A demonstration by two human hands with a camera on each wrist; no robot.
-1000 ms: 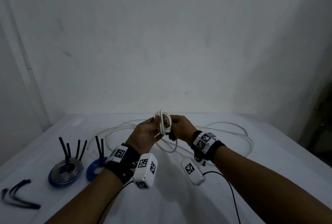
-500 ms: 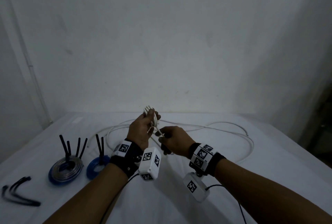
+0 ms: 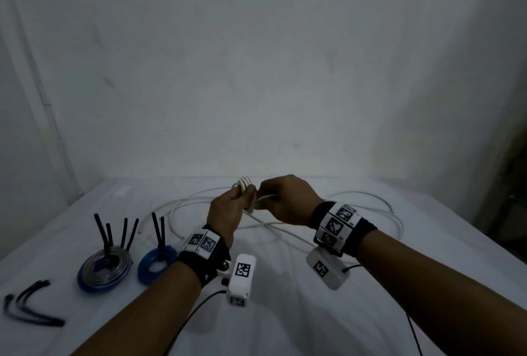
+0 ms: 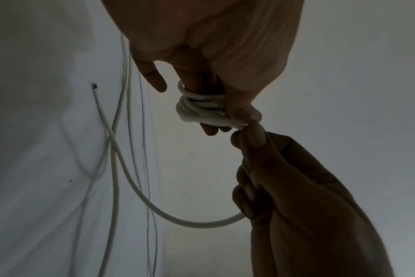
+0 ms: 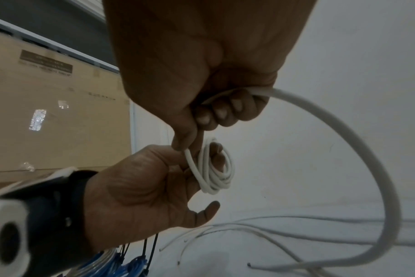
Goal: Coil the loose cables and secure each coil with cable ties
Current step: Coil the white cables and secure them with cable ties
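A white cable [image 3: 370, 207] lies in loose loops on the white table. Part of it is wound into a small coil [image 3: 243, 183] [image 4: 201, 110] [image 5: 216, 168] around the fingers of my left hand [image 3: 231, 210] [image 5: 154, 187], held above the table; the thumb presses the turns. My right hand [image 3: 285, 198] [image 4: 284, 178] [image 5: 209, 84] is close to the right of the coil and grips the running strand, pinching it at the coil with thumb and forefinger. The strand arcs from the right fist down to the table.
Two tied coils stand at the left: a blue and grey one [image 3: 105, 270] and a smaller blue one [image 3: 156, 263], each with black tie tails sticking up. Loose black cable ties [image 3: 28, 304] lie at the near left. A cardboard box [image 5: 54, 112] stands beyond the table.
My right hand rose from below the coil to its right side, carrying the strand up. The left hand with the coil shifted slightly right.
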